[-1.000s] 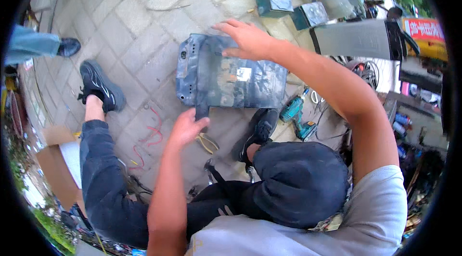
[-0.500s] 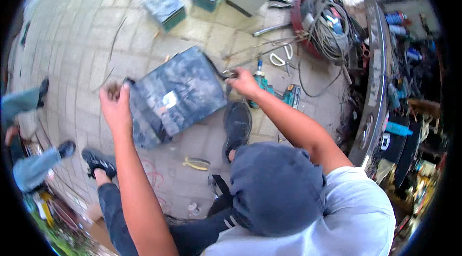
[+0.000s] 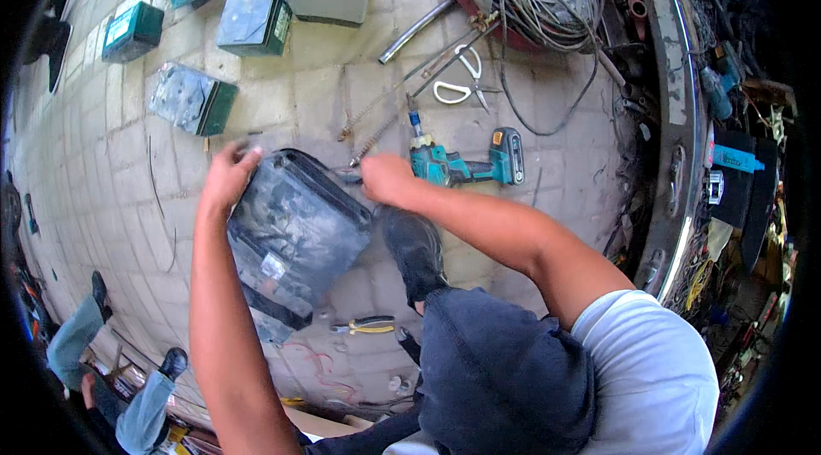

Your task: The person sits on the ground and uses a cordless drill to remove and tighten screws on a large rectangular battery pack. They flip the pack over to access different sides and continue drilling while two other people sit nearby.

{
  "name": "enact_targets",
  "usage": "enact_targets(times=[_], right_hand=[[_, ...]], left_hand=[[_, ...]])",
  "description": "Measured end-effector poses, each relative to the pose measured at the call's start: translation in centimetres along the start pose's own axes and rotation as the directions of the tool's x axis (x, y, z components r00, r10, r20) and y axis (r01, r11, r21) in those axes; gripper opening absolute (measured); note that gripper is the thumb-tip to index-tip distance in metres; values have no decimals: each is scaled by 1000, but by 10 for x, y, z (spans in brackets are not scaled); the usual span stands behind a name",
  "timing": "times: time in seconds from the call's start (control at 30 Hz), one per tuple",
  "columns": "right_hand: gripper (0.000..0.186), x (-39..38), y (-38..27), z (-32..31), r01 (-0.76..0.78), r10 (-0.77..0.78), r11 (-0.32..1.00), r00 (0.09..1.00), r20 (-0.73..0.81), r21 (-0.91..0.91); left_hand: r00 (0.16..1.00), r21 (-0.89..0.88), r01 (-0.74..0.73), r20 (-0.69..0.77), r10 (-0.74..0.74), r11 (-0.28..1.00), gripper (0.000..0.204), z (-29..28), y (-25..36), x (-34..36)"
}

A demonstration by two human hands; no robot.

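Observation:
A dusty black box (image 3: 304, 211) with a pale label and a dark band near its lower end lies on the paving before me, tilted to the view. At its far left corner is my left hand (image 3: 229, 178), thumb and fingers closed together; a small thing may be at the fingertips, too blurred to name. My right hand (image 3: 389, 179) is closed beside the box's far right edge. Something dark and narrow shows next to its fingers, its kind unclear. A black shoe (image 3: 412, 250) is close to the box's right side.
A teal cordless drill (image 3: 453, 166) lies right of my right hand, with white-handled scissors (image 3: 462, 83) beyond. Yellow-handled pliers (image 3: 363, 325) lie nearer. Several dark green batteries (image 3: 252, 14) stand far left. A cable coil (image 3: 547, 6) and metal sill (image 3: 676, 138) flank the right. Another person's legs (image 3: 145, 412) show lower left.
The box now appears turned, its lower end further toward me. My left hand has moved right to the box's corner; my right hand has come nearer. The view has shifted, showing more batteries.

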State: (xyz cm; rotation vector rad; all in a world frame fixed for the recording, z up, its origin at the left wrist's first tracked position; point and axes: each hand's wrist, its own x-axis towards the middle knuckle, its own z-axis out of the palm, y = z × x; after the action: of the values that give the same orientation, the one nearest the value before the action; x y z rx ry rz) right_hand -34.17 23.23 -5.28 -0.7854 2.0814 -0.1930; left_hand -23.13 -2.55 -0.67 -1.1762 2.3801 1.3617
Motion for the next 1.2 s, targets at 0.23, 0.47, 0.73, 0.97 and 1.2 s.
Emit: enact_targets(times=[0.23, 0.47, 0.73, 0.97, 1.2], right_hand=[[36, 0, -11, 26, 89, 20, 718, 989, -148, 691], [40, 14, -14, 16, -33, -45, 754, 994, 102, 656], [7, 31, -30, -8, -115, -268, 217, 948, 172, 969], [14, 59, -73, -24, 26, -234, 100, 972, -2, 995], [29, 40, -76, -31, 350, -227, 410, 934, -277, 842]], left_hand=[[823, 81, 251, 507, -257, 965, 27, 14, -7, 58], [843, 164, 125, 503, -191, 979, 27, 10, -19, 59], [826, -314, 276, 562, -56, 909, 39, 8, 16, 40], [787, 305, -198, 615, -34, 931, 36, 10, 54, 44], [813, 354, -582, 256, 522, 733, 22, 18, 38, 10]])
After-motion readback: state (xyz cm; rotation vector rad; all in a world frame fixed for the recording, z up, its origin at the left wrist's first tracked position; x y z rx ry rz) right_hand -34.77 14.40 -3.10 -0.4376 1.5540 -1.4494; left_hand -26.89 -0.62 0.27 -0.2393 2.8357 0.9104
